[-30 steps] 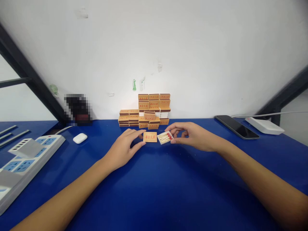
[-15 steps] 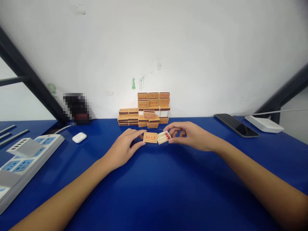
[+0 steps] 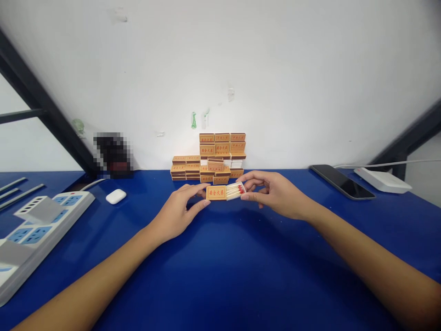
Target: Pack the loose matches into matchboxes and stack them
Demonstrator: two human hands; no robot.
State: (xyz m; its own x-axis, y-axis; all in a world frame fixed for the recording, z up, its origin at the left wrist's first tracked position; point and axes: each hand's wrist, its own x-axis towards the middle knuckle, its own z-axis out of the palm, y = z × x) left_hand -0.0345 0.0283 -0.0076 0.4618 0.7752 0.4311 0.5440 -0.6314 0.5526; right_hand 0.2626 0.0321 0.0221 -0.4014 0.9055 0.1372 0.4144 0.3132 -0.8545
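Note:
My left hand [image 3: 179, 209] pinches the left end of an orange matchbox sleeve [image 3: 216, 192] with red characters. From the other side, my right hand [image 3: 272, 192] grips the right end of a white tray of red-tipped matches [image 3: 234, 190]. The tray's left end meets the sleeve's right opening, and the matches lie exposed between sleeve and fingers. Just behind both hands, a stack of matchboxes [image 3: 222, 148] stands against the wall, taller at the right and lower at the left.
A power strip [image 3: 51, 230] with plugs lies at the left, beside a small white case [image 3: 116, 196]. On the right are a black phone [image 3: 341, 181] and a white device [image 3: 382, 180] with a cable. Dark frame bars slant at both sides.
The match tray has turned from a tilt to nearly in line with the sleeve, and its left end has come against the sleeve's opening. The whole view has shifted slightly.

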